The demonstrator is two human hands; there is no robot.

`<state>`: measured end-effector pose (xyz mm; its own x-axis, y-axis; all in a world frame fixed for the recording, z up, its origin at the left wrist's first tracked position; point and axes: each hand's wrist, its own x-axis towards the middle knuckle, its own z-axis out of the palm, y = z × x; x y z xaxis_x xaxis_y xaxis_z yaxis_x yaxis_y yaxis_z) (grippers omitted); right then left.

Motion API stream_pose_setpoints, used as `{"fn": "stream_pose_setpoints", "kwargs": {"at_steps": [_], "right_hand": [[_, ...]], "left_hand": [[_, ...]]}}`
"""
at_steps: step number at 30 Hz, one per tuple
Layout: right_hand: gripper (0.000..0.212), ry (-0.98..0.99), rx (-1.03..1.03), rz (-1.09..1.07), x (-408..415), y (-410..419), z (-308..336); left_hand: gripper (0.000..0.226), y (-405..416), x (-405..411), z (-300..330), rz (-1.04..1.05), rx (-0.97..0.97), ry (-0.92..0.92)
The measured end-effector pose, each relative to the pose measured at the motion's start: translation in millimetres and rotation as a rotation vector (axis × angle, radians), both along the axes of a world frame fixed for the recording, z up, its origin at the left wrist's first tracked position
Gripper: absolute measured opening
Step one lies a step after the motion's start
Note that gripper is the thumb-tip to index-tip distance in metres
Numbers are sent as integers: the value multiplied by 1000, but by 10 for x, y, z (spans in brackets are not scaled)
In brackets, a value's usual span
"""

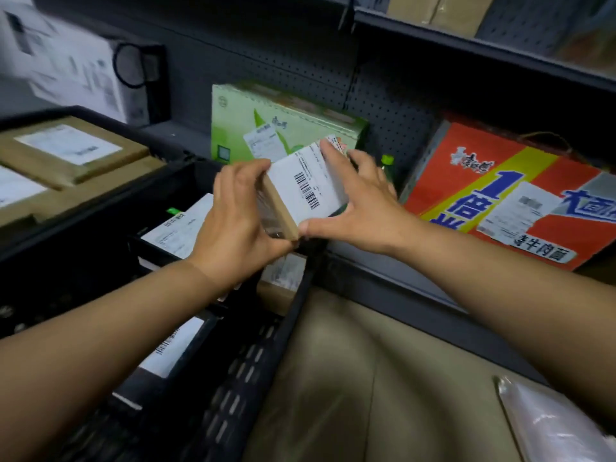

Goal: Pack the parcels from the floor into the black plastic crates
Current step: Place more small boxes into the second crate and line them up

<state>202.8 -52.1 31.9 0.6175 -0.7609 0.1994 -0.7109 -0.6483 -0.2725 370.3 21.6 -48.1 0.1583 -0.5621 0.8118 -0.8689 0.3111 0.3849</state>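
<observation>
Parcel point(300, 191) in my hands: brown cardboard, white label, black barcode stripes. Crate point(233, 378) lower left: black, slotted wall. Box point(280, 128) upper centre: green, white. Box point(500, 195) at right: red, yellow band, blue lettering.

Shelving and stock behind the work area.

Dark grey pegboard back panel point(383, 95) with a metal shelf point(483, 48) above, bearing brown cartons point(443, 15). On the lower shelf: a green printed carton point(266, 128), leaning, with a white label; a green-capped bottle point(387, 161) just beside it, mostly hidden; a red, yellow and blue printed carton point(500, 195), tilted, also labelled. Upper left, a white box with black print point(73, 68), blurred. Lower right, a clear plastic bag point(560, 425).
</observation>
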Motion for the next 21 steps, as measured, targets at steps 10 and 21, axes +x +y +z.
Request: {"fn": "stream_pose_setpoints", "kwargs": {"at_steps": [10, 21], "right_hand": [[126, 125, 124, -141, 703, -272, -412], [121, 664, 151, 26, 887, -452, -614]], "left_hand": [[116, -8, 538, -346, 1, 560, -14], [84, -220, 1055, -800, 98, 1150, -389]]}}
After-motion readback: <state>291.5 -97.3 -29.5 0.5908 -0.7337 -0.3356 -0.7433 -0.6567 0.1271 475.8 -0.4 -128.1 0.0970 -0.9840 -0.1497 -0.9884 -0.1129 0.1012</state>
